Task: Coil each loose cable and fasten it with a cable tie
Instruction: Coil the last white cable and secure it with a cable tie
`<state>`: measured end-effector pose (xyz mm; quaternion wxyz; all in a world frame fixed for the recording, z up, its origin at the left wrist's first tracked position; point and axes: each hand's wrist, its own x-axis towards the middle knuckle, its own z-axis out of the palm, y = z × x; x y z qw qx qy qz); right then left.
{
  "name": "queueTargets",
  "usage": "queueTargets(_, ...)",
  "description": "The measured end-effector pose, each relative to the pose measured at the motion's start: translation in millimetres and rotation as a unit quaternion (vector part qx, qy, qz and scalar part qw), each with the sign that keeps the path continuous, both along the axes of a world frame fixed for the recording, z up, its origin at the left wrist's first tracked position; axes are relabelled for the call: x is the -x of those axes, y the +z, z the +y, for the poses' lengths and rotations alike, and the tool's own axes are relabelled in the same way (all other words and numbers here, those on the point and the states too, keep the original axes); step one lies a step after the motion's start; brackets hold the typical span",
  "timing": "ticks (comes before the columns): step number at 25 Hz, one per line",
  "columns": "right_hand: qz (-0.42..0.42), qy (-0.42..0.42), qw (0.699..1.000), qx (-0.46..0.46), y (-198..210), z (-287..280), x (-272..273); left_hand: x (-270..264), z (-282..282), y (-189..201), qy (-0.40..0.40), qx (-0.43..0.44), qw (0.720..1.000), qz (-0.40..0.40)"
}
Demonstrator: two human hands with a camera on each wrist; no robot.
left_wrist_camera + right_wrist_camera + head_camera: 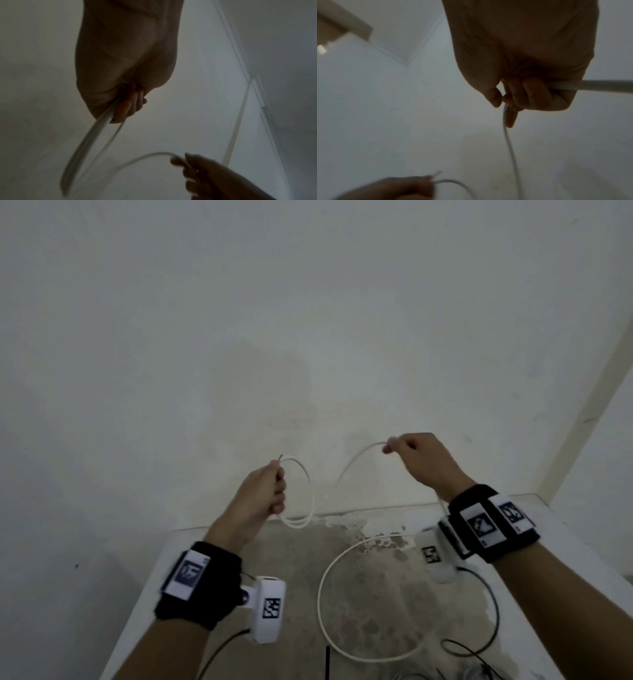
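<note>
Nearest the camera, down at six o'clock, a dark strip (327,660) stands on the worn tabletop (376,594). It may be a cable tie, but it is too small and cut off to be sure. Just beyond it the slack of the white cable (320,594) lies in one wide loop on the table, with a thin black lead (493,607) curving at four o'clock beside it. That is the first hazard: as the slack gets drawn up it could drag the black lead along or snag it.

Moving up and out, the left hand (263,494) is curled tight round a small bundle of finished loops, the bare cable end poking out at twelve o'clock from the fist. At two o'clock from it, well apart, the right hand (419,460) pinches the running length, raised against the wall (308,320).

The worry here is the coil itself. It hangs by one fist, so if the grip eases while the next turn comes across, the loops will likely spring open. A twisted feed from the right would leave uneven turns.
</note>
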<state>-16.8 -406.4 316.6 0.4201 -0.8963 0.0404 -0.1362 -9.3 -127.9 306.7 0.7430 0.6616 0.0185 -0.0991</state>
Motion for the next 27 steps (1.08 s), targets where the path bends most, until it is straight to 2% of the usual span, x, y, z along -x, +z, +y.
queueTargets(1,-0.010,0.039,0.997,-0.059,13,26,9,2,-13,-5,-0.011,0.033,0.999,0.025)
queueTargets(2,-0.020,0.084,0.993,-0.076,20,50,20,4,-25,-7,-0.022,0.073,0.996,0.052)
queueTargets(4,-0.076,0.171,0.982,-0.001,15,90,38,7,-40,-5,-0.042,0.136,0.986,0.085)
queueTargets(6,-0.124,0.202,0.967,0.089,-4,110,51,10,-46,0,-0.039,0.143,0.985,0.088)
queueTargets(8,-0.128,0.171,0.974,0.075,-23,111,59,10,-45,2,-0.028,0.144,0.985,0.091)
queueTargets(11,-0.104,0.079,0.989,-0.074,-45,93,55,4,-40,-2,0.006,0.181,0.979,0.093)
queueTargets(13,-0.063,0.013,0.994,-0.086,-57,71,44,1,-37,-2,0.031,0.242,0.965,0.102)
queueTargets(16,0.032,0.046,0.998,0.010,-68,57,37,-1,-35,2,0.038,0.365,0.924,0.109)
queueTargets(18,0.009,0.073,0.988,0.133,-72,65,37,-2,-37,4,0.039,0.416,0.903,0.101)
queueTargets(19,-0.022,0.102,0.984,0.147,-71,71,36,-2,-38,5,0.047,0.434,0.895,0.093)
queueTargets(20,-0.038,0.150,0.983,0.101,-70,77,35,-3,-38,5,0.061,0.451,0.887,0.084)
queueTargets(22,-0.003,0.244,0.968,-0.057,-67,86,35,-6,-36,6,0.087,0.482,0.869,0.073)
queueTargets(23,0.008,0.266,0.960,-0.081,-67,90,34,-7,-34,6,0.098,0.497,0.859,0.072)
queueTargets(25,-0.015,0.274,0.960,-0.063,-70,95,30,-7,-30,4,0.113,0.522,0.842,0.072)
queueTargets(26,-0.030,0.264,0.962,-0.060,-70,94,26,-4,-29,1,0.120,0.524,0.840,0.074)
queueTargets(27,-0.041,0.250,0.965,-0.060,-68,92,21,0,-28,-4,0.130,0.504,0.850,0.075)
